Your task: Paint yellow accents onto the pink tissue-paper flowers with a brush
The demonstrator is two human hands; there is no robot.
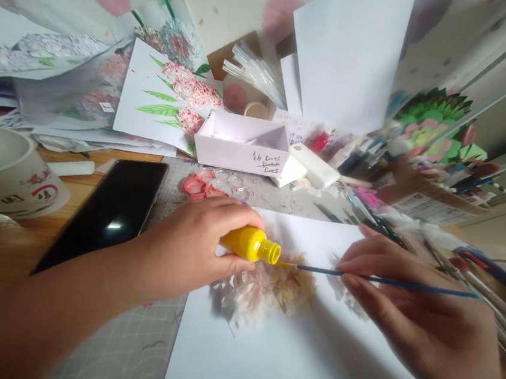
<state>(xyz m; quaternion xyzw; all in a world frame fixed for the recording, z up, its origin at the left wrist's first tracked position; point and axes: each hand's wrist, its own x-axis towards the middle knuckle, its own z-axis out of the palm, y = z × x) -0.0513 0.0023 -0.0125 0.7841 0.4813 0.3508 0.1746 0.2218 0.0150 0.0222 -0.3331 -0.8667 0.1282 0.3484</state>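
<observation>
One yellow bottle (247, 244), one blue-handled brush (323, 271) and three ruffled blossoms are over or on one white sheet (261, 365): a pale blossom (244, 297) beside a yellow-tinted blossom (297, 292), and another pale blossom (352, 299) partly hidden by the right hand (417, 303). The left hand (214, 234) reaches in from the lower left, fingers wrapped around the bottle, tipping its open mouth rightward above the blossoms. Opposite, the right hand pinches the brush nearly level between thumb and fingers, its yellow tip just beside the mouth.
</observation>
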